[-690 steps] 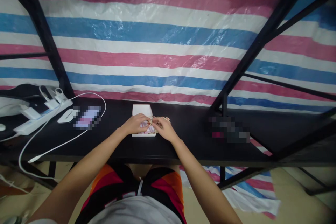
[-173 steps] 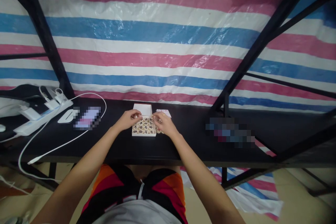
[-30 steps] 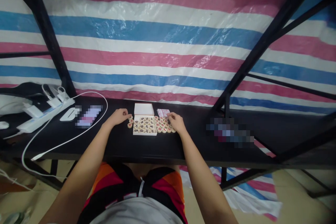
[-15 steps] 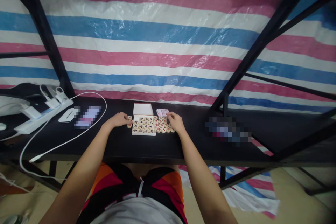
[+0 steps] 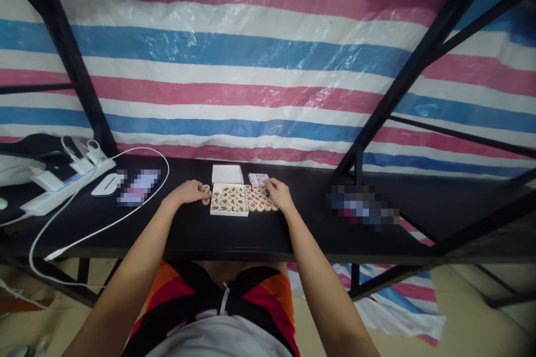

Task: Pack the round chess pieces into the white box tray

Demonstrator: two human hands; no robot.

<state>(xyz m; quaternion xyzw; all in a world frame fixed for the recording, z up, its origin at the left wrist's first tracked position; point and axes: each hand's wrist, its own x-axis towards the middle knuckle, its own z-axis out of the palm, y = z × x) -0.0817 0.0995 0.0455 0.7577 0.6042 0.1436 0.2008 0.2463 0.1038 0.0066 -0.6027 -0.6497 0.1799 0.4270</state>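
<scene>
Left of the white box, my left hand (image 5: 190, 192) has its fingers bent together on a Chinese chess piece (image 5: 206, 201), with another piece just behind it. The shallow box (image 5: 229, 213) holds several rows of round pieces with black characters (image 5: 226, 198). Its white lid (image 5: 226, 174) stands behind it. Against the box's right side lie several pieces with red characters (image 5: 259, 206). My right hand (image 5: 280, 192) rests at their right edge, fingers curled down; what is under the fingertips is hidden. A pink and white printed card (image 5: 257, 179) lies behind the red pieces.
On the black table (image 5: 201, 234) at left are a power strip (image 5: 62, 189) with plugs, a looping white cable (image 5: 167, 162), a white device (image 5: 108, 184) and a blurred-out item (image 5: 139, 187). Another blurred-out item (image 5: 362, 206) lies at right. Black metal posts (image 5: 75, 61) frame a striped plastic sheet (image 5: 234, 95).
The view has shifted very slightly. Both hands stay in nearly the same places beside the box, and no piece has clearly moved.
</scene>
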